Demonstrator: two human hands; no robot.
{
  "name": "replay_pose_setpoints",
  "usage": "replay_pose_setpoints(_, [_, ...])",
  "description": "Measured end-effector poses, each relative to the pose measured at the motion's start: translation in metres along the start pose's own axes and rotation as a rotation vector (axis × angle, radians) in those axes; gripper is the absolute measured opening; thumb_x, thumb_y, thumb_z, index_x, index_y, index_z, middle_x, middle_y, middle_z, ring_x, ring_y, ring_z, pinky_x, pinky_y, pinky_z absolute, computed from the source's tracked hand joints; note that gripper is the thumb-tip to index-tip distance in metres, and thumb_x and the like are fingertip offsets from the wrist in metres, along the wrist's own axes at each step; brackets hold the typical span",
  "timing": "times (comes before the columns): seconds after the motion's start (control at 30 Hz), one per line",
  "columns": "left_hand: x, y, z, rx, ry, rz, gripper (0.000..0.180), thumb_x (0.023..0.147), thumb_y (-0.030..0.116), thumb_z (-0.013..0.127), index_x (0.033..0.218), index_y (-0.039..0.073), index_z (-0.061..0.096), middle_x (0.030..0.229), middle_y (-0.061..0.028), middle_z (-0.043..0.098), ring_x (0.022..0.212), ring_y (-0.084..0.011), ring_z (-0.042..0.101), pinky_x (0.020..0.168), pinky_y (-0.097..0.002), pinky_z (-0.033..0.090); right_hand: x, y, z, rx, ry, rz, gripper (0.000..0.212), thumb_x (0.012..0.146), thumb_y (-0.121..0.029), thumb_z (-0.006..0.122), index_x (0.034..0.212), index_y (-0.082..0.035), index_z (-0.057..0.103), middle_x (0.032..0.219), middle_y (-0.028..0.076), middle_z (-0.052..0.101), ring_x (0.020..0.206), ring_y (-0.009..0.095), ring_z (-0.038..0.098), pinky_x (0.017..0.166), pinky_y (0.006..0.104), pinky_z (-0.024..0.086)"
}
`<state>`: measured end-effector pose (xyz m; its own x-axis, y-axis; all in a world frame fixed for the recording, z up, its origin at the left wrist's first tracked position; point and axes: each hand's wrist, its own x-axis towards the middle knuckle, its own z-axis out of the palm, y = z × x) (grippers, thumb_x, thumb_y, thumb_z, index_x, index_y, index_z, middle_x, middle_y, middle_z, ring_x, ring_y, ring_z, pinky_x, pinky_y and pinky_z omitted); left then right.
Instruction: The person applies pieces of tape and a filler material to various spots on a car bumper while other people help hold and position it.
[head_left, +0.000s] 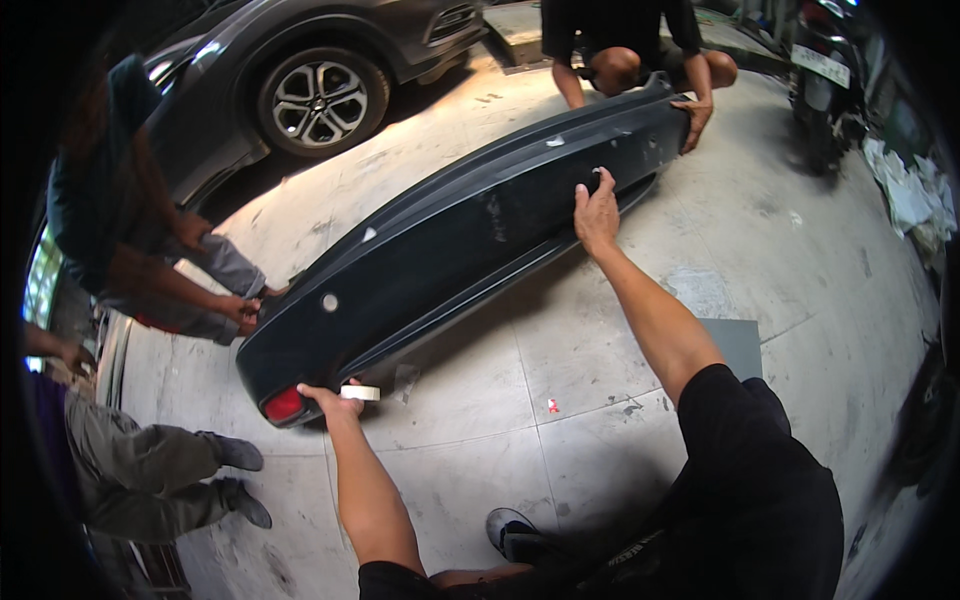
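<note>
A long black car bumper (450, 230) slants across the middle, with small round holes and a red reflector (284, 405) at its near left end. By that reflector, my left hand (335, 402) is closed on the bumper's lower edge. A roll of white tape (361, 393) sits at the fingers of this hand. Farther right, my right hand (597, 212) is over the bumper's face, its thumb and fingers curled around something small and dark that I cannot make out. At the far right end a co-worker's hand (697, 122) grips the bumper.
A crouching person (620, 40) is behind the far end. At left, one person bends (110, 190) by the bumper and another stands in grey trousers (150, 470). A dark car (320, 100) and a motorcycle (825, 90) stand behind. A grey panel (735, 345) lies beside my right arm.
</note>
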<state>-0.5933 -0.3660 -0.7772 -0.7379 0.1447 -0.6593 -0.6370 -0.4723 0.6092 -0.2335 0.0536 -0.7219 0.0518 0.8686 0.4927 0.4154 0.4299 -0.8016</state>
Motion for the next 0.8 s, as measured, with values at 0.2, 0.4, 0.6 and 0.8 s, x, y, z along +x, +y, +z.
replay_pose_setpoints(0.2, [-0.011,-0.009,0.016,0.030,0.008,-0.024,0.093,0.071,0.091,0.034,0.124,0.016,0.052,0.115,-0.0069,0.057,0.080,-0.0270,0.054,0.055,-0.0341,0.048,-0.069,-0.026,0.011,-0.067,-0.072,-0.490,0.049,0.092,-0.021,0.056,0.134,-0.002,0.040,0.141,0.025,0.041,0.133,0.043,0.037,0.109,0.0507,0.029])
replay_pose_setpoints(0.4, [-0.010,-0.011,0.005,-0.003,0.015,-0.024,0.100,0.065,0.094,0.038,0.124,0.014,0.052,0.116,-0.0107,0.056,0.080,-0.0274,0.057,0.052,-0.0310,0.050,-0.016,-0.005,0.010,-0.055,-0.003,-0.389,0.052,0.092,-0.023,0.057,0.135,0.000,0.038,0.145,0.023,0.037,0.134,0.041,0.035,0.109,0.0479,0.031])
replay_pose_setpoints(0.6, [-0.019,-0.010,0.009,0.008,-0.025,0.015,0.101,0.065,0.092,0.044,0.125,0.011,0.048,0.117,-0.0106,0.055,0.084,-0.0253,0.057,0.057,-0.0306,0.052,0.085,0.044,-0.031,-0.213,-0.120,-0.466,0.054,0.095,-0.024,0.053,0.137,-0.001,0.031,0.147,0.023,0.035,0.138,0.037,0.033,0.110,0.0455,0.032])
replay_pose_setpoints(0.8, [-0.022,-0.014,0.011,0.034,0.020,0.051,0.093,0.070,0.090,0.040,0.117,0.011,0.056,0.108,-0.0099,0.060,0.075,-0.0228,0.058,0.052,-0.0281,0.051,0.119,0.052,-0.044,-0.241,-0.088,-0.365,0.052,0.094,-0.022,0.054,0.135,0.001,0.033,0.138,0.025,0.044,0.133,0.039,0.039,0.110,0.0469,0.032])
